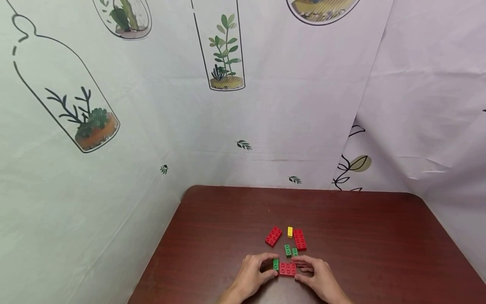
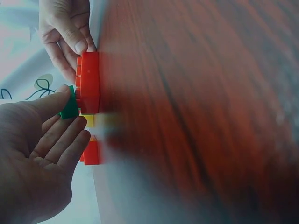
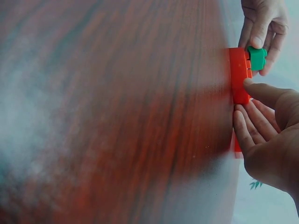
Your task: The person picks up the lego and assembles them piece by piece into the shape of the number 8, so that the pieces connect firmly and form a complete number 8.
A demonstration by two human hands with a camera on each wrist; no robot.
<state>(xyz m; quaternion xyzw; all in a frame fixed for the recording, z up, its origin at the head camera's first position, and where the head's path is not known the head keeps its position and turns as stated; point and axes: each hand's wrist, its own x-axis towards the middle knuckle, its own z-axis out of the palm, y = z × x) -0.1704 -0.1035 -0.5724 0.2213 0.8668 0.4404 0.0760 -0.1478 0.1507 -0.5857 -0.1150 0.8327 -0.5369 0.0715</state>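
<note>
My left hand [image 1: 251,272] pinches a small green toy brick [image 1: 276,264] between thumb and fingers. The green brick overlaps the left end of a red studded brick [image 1: 287,269] in the head view. From the left wrist, the green brick [image 2: 69,105] appears tilted, close over the red brick's studs. My right hand [image 1: 319,276] grips the right end of that red brick, thumb on the near side and fingers on the far side. In the right wrist view the red brick [image 3: 239,74] stands on the tabletop, the green brick [image 3: 257,58] at its far end.
Beyond the hands lie two more green bricks [image 1: 287,251], one partly behind the right fingers. Farther back are a yellow brick [image 1: 290,232], a red brick [image 1: 273,236] and another red one [image 1: 299,240]. The brown table [image 1: 364,236] meets patterned cloth at its back edge.
</note>
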